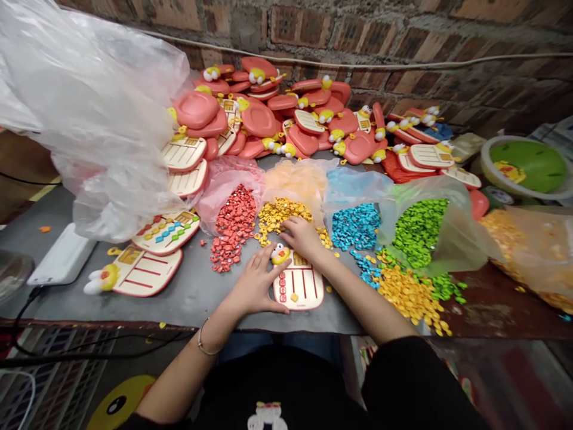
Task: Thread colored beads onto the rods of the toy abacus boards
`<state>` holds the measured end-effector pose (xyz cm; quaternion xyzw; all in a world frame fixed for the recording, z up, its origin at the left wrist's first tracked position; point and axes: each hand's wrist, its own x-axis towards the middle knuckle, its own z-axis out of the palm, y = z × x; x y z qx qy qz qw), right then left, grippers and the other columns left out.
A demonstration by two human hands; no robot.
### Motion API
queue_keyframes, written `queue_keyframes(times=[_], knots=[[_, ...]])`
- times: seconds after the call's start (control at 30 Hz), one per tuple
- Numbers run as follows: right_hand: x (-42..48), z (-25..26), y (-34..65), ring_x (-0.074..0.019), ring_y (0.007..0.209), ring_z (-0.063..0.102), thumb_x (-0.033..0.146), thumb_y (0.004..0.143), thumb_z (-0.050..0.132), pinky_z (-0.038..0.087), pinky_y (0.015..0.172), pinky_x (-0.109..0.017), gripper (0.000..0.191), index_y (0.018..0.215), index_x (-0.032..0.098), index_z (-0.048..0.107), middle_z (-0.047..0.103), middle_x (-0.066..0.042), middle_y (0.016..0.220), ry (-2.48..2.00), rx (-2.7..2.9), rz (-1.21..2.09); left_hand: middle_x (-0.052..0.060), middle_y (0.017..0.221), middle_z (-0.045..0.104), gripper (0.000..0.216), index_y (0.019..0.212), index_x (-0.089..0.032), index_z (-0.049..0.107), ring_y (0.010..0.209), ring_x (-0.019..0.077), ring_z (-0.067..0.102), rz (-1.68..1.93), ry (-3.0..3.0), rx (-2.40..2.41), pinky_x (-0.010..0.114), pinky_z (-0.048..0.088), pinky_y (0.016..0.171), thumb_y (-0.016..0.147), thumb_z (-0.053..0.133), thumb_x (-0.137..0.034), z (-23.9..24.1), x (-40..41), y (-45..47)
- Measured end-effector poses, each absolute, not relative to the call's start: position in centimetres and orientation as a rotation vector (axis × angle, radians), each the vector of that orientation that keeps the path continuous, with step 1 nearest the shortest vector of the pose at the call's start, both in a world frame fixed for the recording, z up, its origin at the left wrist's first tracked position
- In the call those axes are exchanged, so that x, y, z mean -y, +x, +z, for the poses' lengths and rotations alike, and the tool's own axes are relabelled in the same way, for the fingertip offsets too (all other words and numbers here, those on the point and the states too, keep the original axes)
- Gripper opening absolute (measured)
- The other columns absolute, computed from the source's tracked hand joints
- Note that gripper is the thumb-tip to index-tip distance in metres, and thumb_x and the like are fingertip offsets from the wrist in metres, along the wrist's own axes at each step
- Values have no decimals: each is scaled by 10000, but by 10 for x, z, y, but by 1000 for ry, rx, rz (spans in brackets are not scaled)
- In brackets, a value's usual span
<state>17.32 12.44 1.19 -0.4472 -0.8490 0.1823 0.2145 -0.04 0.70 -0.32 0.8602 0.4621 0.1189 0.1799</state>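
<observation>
1. The left hand (254, 285) lies relaxed and spread on the grey metal tabletop (201, 301), its fingertips touching the yellow duck head (280, 255) of a cream plastic counting board (298, 285). A thin silver bangle (203, 338) circles that wrist.
2. The right hand (302, 237) is curved down over the heap of flat yellow pieces (280, 216), just above the board. Whether it pinches any piece cannot be told.
3. The counting board sits at the table's near edge, between the hands. It is rounded and glossy, with raised red rails. Small red pieces fill one column, and a yellow piece sits lower on the centre rail.
4. Matte red (233, 227), blue (356, 227) and green pieces (419, 232) lie in loose, pebbly heaps on crinkled plastic bags, beside the yellow.
5. Coral-backed boards (255, 119) lie piled against a rough brick wall (313, 30), and a clear polythene sheet (89, 119) billows at the left.
</observation>
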Motion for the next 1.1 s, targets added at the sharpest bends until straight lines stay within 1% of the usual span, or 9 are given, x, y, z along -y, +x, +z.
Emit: queue_keyframes(times=[0.1,0.23,0.37,0.5,0.63,0.73,0.9,1.0,1.1], knots=[[-134,3,160,-180,805,568,115,884,569,429,709,-270,121,819,169,657,633,-69,886,-1225,2463,388,121,1607,4,1082,1485,-302,341,1429,437,137,332,2427,-1295,569,220,1128,582,708,-771,-3,-7,-1],[-126,-1,180,-165,819,571,76,903,499,453,733,-258,173,871,177,636,615,-53,902,-1090,2345,501,116,1608,4,1100,1488,-316,328,1426,438,142,329,2405,-1305,575,230,1120,565,729,-760,-4,-7,0],[-119,-3,203,-171,849,588,69,872,559,475,759,-278,138,897,175,643,612,-62,954,-1078,2299,558,114,1608,-31,1103,1495,-298,320,1429,445,128,336,2399,-1296,567,217,1130,577,724,-758,-5,-8,1],[-128,-6,187,-176,884,591,97,872,591,464,764,-268,136,952,180,663,618,-67,993,-1092,2421,448,114,1607,-34,1085,1491,-298,328,1429,445,127,342,2412,-1294,572,219,1130,587,728,-746,-5,-7,0],[-141,-6,162,-160,802,569,144,908,556,435,707,-247,116,862,174,658,617,-49,921,-1116,2560,311,124,1605,-36,1081,1495,-301,313,1437,430,116,345,2428,-1296,568,218,1130,599,707,-760,-6,-6,0],[-140,-1,168,-152,800,575,130,919,522,444,719,-241,140,852,168,638,626,-50,920,-1035,2542,396,136,1603,-46,1085,1495,-285,319,1437,434,111,340,2432,-1295,568,216,1131,601,695,-771,-7,-6,-1],[-106,14,221,-176,876,633,125,899,543,503,774,-285,95,930,180,614,672,-64,948,-942,2262,608,128,1604,-64,1107,1509,-300,275,1442,427,101,361,2432,-1283,563,211,1135,600,711,-756,-9,-7,-1],[-80,13,249,-195,870,652,176,904,562,532,766,-323,69,912,196,628,689,-70,940,-1005,2206,557,118,1608,-37,1100,1500,-307,301,1433,441,119,366,2411,-1284,574,221,1129,586,731,-743,-9,-7,-1],[-64,3,258,-214,901,654,200,921,543,542,803,-373,114,907,213,655,703,-78,959,-1036,2241,441,111,1610,-9,1091,1494,-310,317,1428,448,126,366,2400,-1285,586,233,1121,582,734,-741,-9,-8,-1]])
